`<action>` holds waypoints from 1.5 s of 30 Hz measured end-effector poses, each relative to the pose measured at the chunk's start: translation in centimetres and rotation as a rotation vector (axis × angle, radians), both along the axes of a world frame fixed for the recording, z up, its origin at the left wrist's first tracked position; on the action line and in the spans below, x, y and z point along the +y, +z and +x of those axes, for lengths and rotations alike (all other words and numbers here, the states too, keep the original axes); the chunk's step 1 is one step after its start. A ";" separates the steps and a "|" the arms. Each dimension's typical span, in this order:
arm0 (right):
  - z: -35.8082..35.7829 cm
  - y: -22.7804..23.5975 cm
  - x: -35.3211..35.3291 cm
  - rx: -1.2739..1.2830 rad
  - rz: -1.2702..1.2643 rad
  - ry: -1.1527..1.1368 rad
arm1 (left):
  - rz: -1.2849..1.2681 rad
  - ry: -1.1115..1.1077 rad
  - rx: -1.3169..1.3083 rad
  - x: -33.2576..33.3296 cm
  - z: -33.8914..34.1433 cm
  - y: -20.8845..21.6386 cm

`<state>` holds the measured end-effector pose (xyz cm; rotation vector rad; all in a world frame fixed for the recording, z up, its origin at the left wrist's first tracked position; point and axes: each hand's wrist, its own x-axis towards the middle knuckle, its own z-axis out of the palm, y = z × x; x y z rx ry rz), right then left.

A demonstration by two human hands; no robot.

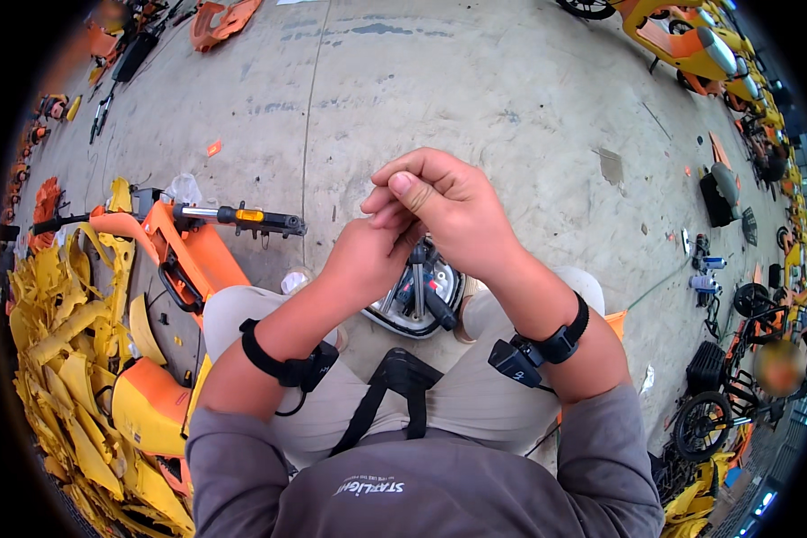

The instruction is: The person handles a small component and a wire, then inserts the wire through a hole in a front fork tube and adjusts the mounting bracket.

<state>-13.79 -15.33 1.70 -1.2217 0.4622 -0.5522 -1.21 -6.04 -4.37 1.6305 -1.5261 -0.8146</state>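
Observation:
My two hands meet in front of me, raised over a round-edged metal tray (390,325) on the floor between my feet. My right hand (453,202) lies over the left, its thumb pressed to its curled fingers. My left hand (363,255) is also closed, with its fingertips tucked behind the right hand. Whatever they may hold is hidden or too small to make out. In the tray, partly covered by my hands, lie metal tools and a dark-handled tool (439,309).
An orange scooter frame with a metal fork (247,218) lies close on my left, beside a heap of yellow plastic panels (63,359). Yellow scooters (690,49) stand far right. Spray cans (707,282), a wheel (701,425) and other parts lie to the right.

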 end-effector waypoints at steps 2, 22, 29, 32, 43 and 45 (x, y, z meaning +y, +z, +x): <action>0.1 0.0 -0.2 -0.013 0.031 -0.005 | -0.037 0.002 0.006 0.1 0.1 0.5; 0.1 0.3 0.0 -0.033 0.048 -0.119 | 0.132 0.023 0.013 -0.5 -0.4 -3.2; -0.4 0.1 -0.1 -0.048 -0.037 -0.162 | 0.056 0.102 0.033 -0.5 -0.8 -1.7; -0.6 0.1 0.2 -0.022 -0.123 -0.148 | 0.025 0.103 0.172 -0.3 -0.8 -1.5; -1.6 -0.1 -2.6 0.147 -0.173 0.091 | 0.068 0.141 0.407 0.4 0.8 1.0; -1.7 -0.3 -2.8 0.198 -0.248 0.092 | 0.104 0.137 0.394 0.7 1.2 1.7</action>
